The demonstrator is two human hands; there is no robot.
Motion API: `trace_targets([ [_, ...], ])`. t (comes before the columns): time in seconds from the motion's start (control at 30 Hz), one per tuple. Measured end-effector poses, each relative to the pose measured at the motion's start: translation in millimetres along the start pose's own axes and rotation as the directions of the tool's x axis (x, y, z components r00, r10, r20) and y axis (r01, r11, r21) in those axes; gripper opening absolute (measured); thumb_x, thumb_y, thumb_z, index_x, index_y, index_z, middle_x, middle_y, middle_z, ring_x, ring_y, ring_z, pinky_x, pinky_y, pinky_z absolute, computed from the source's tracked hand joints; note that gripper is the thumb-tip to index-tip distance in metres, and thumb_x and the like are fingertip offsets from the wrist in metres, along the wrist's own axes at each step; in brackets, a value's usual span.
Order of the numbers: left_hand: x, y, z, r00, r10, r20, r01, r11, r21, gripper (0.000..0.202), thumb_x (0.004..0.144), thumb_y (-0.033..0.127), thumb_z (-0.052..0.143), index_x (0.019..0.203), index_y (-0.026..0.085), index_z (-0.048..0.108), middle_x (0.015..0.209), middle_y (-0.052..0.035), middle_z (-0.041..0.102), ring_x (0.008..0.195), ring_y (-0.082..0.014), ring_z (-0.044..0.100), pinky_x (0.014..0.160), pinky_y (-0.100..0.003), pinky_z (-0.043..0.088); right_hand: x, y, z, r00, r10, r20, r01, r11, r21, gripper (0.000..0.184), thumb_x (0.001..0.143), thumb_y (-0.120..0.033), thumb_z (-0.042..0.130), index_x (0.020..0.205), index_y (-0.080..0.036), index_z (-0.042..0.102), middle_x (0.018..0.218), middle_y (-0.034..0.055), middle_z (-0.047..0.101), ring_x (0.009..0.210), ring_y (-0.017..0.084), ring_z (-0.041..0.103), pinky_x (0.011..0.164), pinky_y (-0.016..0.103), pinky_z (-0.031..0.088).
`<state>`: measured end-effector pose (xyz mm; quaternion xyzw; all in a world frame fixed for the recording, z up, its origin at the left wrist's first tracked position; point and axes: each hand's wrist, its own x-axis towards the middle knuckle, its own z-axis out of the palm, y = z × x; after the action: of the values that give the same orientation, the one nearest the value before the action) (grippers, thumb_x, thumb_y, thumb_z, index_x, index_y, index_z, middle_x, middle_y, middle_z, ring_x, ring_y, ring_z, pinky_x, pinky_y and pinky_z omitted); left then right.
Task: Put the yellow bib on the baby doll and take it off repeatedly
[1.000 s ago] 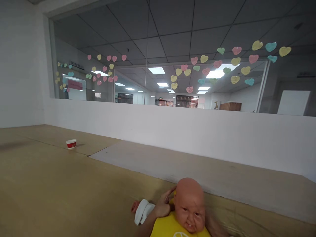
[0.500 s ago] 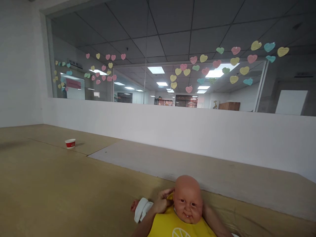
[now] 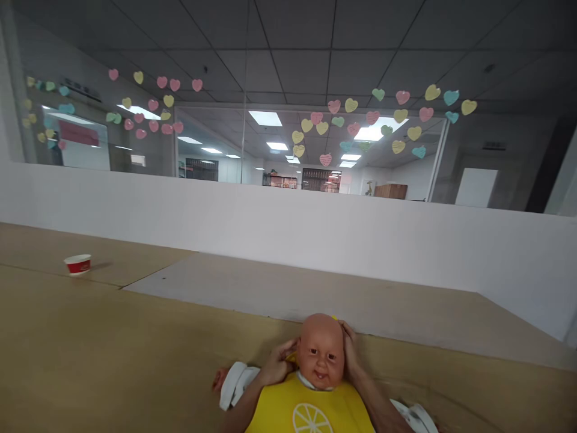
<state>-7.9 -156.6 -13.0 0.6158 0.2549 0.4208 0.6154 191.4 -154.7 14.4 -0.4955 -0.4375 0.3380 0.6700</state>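
Note:
A baby doll point(image 3: 321, 349) lies on its back with its head toward the wall. It wears a white sleeved garment and a yellow bib point(image 3: 274, 409) printed with a lemon slice. My left hand point(image 3: 277, 364) is beside the left of the doll's head, fingers closed on the bib's neck strap. On the other side of the head is my right hand point(image 3: 350, 349), its fingers curled behind the head. A yellow bit of strap shows at those fingertips, and the rest of the grip is hidden.
A red and white paper cup point(image 3: 78, 265) stands at the left on the brown tabletop point(image 3: 112, 355). A grey panel point(image 3: 252, 282) runs along the white wall point(image 3: 288, 222). Above it is a window with several heart-shaped sticky notes point(image 3: 333, 106).
The view has swung right, so the cup and doll appear further left. My right hand has come into sight beside the doll's head, and the doll's face is more upright.

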Motion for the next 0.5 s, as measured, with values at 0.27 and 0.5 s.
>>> trace_targets([
  [0.27,-9,4,-3.8,0.999,-0.038,0.004,0.036,0.975,0.22,0.06,0.049,0.011,0.051,0.105,0.018,0.073,0.116,-0.0049,0.071,0.126,-0.0328,0.051,0.111,-0.044,0.032,1,17,-1,0.995,-0.051,-0.084,0.049,0.998,-0.031,0.037,0.064,-0.056,0.054,0.057,-0.021,0.044,0.055,-0.0012,0.045,0.059,0.015,0.044,0.057,0.028,0.041],
  [0.5,-10,7,-3.0,0.994,-0.081,-0.075,0.101,0.938,0.331,0.052,0.055,0.017,0.057,0.103,0.019,0.074,0.115,-0.0047,0.072,0.125,-0.0341,0.051,0.111,-0.042,0.033,7,33,-6,0.989,-0.108,-0.098,0.09,0.982,-0.168,0.039,0.069,-0.059,0.048,0.059,-0.021,0.045,0.057,-0.0015,0.049,0.06,0.014,0.047,0.06,0.026,0.041],
])
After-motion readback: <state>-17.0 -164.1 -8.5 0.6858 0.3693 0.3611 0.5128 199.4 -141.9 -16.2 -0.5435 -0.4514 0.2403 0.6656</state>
